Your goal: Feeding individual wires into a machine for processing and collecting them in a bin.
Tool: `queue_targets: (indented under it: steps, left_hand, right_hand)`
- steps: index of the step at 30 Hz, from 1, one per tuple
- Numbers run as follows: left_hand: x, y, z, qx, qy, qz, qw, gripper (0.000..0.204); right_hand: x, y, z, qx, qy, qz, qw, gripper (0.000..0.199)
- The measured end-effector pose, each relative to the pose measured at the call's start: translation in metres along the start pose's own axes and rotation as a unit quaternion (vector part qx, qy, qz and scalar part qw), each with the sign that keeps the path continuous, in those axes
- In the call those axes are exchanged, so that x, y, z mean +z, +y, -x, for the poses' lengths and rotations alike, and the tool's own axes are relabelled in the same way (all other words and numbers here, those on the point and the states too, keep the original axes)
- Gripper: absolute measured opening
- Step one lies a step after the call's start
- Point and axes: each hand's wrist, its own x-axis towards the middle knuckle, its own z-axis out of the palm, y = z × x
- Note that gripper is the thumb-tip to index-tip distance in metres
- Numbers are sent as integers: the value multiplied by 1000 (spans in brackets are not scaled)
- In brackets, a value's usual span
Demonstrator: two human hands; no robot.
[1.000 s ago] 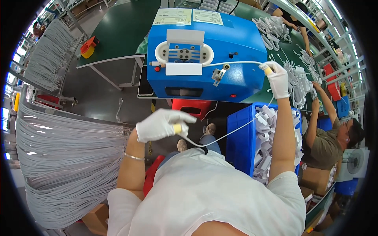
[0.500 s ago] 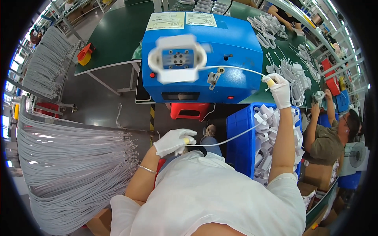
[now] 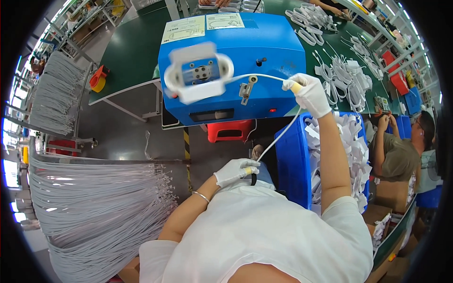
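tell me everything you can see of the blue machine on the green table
The blue machine has a glossy, painted-looking body with a sloping face and stands at the near edge of the green table. Two pale sheets lie on top. Its face bears a blurred, tilted white head, a black knob, a metal fitting, a red button and a dark panel. A white cable runs from the head to the right hand.

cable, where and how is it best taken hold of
I'd take the cable about midway between the left grip and the right grip, pinching across it from the left. It is thin and slants there with nothing lying over it, while the blue bin crowds its right side.
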Motion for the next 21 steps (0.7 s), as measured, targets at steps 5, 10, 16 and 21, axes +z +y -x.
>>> queue_targets:
  steps: [5, 10, 16, 21]
  left_hand:
    - [-7, -23, -12, 9, 24, 56, 998, 41]
    - [-12, -34, -17, -18, 30, 50, 998, 38]
    - [-14, -21, -20, -37, 44, -49, 997, 30]
    - [-18, 19, -24, -4, 52, -138, 989, 31]
  right_hand:
    - [18, -18, -6, 57, -38, -52, 996, 19]
    - [18, -20, -10, 48, -49, -55, 996, 21]
    - [8, -16, -4, 73, -12, -44, 996, 22]
    - [10, -14, 1, 46, -45, -82, 995, 19]
